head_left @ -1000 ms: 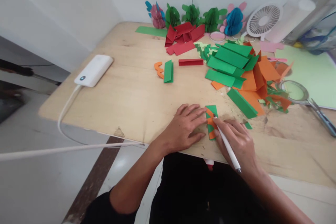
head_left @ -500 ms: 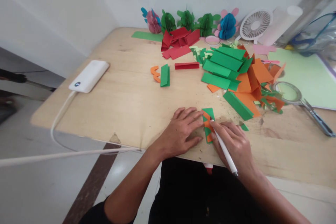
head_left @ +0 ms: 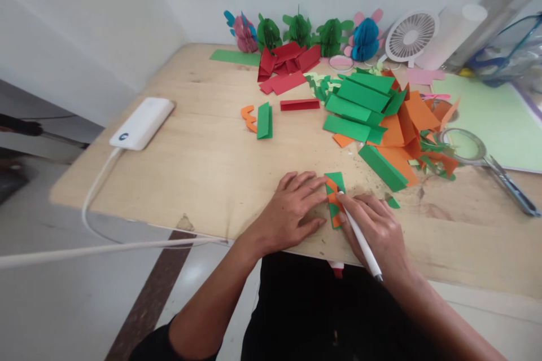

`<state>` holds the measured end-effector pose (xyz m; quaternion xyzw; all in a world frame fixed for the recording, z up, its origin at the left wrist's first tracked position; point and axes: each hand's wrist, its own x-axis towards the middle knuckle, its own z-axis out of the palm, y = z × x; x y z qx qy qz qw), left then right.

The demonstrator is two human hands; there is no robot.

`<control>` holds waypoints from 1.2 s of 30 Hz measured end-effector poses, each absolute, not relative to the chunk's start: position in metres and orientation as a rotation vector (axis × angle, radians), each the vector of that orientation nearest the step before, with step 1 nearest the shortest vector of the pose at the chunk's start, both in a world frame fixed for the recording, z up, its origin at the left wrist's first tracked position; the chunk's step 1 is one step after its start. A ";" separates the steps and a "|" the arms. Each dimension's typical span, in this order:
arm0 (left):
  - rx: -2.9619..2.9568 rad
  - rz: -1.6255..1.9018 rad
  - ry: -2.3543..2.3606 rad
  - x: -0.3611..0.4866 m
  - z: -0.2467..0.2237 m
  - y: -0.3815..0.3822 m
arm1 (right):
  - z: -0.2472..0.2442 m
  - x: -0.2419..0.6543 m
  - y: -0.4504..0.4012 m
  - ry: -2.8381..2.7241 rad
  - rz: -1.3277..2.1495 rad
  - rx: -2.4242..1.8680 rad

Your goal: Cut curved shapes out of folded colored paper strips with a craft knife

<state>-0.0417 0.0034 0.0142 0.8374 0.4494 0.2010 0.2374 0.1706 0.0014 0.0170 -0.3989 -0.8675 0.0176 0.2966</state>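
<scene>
Left hand (head_left: pixel 295 211) flat, fingers at left edge of green paper rectangle (head_left: pixel 335 177); orange wavy paper cutout (head_left: pixel 332 198) on top. Right hand (head_left: pixel 378 229) grips white plastic pen (head_left: pixel 363 242), tip at cutout. Hands near, not touching. Green folded-paper pile (head_left: pixel 362 96) at 1 o'clock from rectangle; transparent plastic container (head_left: pixel 514 55), 2 o'clock, contents unclear.

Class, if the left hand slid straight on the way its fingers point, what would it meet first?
The left hand would first meet the green card with the orange cutout on it; its fingertips seem to lie at the card's edge, though exact contact is unclear.
</scene>
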 end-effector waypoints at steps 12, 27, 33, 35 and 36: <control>2.280 0.543 1.240 -0.041 0.015 0.003 | 0.019 0.170 0.001 -2.302 0.038 -1.056; 2.325 0.491 1.237 -0.041 0.014 0.004 | 0.017 0.170 0.001 -2.304 0.058 -1.051; 2.338 0.480 1.248 -0.041 0.014 0.004 | 0.018 0.170 0.001 -2.275 0.082 -1.053; 2.343 0.481 1.245 -0.041 0.013 0.005 | 0.018 0.170 0.002 -2.284 0.086 -1.034; 2.346 0.481 1.244 -0.041 0.013 0.005 | 0.018 0.170 0.002 -2.291 0.084 -1.026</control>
